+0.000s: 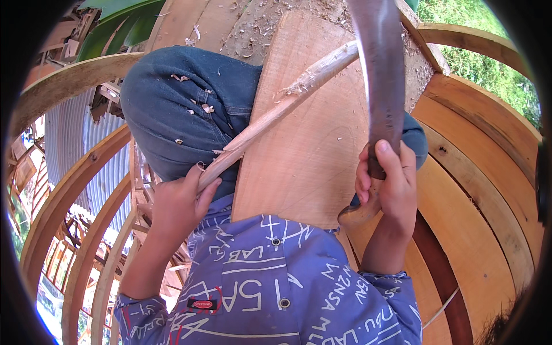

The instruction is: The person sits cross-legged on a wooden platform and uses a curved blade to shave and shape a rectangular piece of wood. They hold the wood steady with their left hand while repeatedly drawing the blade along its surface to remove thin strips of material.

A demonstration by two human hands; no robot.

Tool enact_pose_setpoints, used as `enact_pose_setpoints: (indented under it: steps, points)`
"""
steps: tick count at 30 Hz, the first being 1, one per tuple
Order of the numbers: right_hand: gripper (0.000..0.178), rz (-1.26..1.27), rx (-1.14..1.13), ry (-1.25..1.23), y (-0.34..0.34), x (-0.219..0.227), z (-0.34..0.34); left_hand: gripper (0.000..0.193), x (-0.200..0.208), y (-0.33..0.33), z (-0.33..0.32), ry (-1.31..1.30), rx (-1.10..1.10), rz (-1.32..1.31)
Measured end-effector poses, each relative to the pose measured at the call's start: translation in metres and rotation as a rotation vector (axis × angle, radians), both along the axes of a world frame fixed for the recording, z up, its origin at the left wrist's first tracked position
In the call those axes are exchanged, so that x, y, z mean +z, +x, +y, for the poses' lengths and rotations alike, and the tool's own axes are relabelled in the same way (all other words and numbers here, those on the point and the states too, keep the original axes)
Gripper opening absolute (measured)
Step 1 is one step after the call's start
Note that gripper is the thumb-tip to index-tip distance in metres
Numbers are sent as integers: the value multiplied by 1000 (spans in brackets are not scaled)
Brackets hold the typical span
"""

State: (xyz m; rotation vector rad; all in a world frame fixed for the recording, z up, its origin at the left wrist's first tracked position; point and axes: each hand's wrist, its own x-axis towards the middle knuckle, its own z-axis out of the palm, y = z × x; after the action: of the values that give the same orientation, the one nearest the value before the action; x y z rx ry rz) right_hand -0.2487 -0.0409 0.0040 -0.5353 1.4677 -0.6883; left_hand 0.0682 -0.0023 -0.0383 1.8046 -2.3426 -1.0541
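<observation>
My left hand (pixel 183 197) is closed round the lower end of a long, pale wooden stick (pixel 270 117). The stick slants up to the right, and rough shavings cling to its upper part. My right hand (pixel 393 179) grips the wooden handle of a machete (pixel 384 75), its broad, dark, slightly curved blade pointing up. The bright edge of the blade faces left, beside the stick's far end; whether they touch I cannot tell. Beneath the stick a flat wooden board (pixel 305 167) lies between my legs, leaning toward my lap.
My bent left knee (pixel 184 109), in dark trousers with a few shavings on it, is left of the board. Curved wooden ribs (pixel 75 190) rise at the left, and curved planks (pixel 460 201) form a wall at the right. Shavings litter the planks (pixel 241 34) ahead.
</observation>
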Motion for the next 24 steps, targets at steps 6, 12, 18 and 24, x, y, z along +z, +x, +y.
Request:
enact_pose_setpoints:
  steps: [6, 12, 18, 24]
  points:
    - [36, 58, 70, -26, -7, 2, 4, 27, -1, -2, 1, -15, -3, 2]
    - [38, -44, -32, -16, 0, -7, 10, 27, -3, 1, 2, 10, 6, -8]
    - [39, 12, 59, -35, -7, -2, 16, 27, -1, -3, 1, -2, 19, 15]
    - [41, -41, -123, -85, -2, -3, 8, 28, -4, 1, 3, 10, 19, 10]
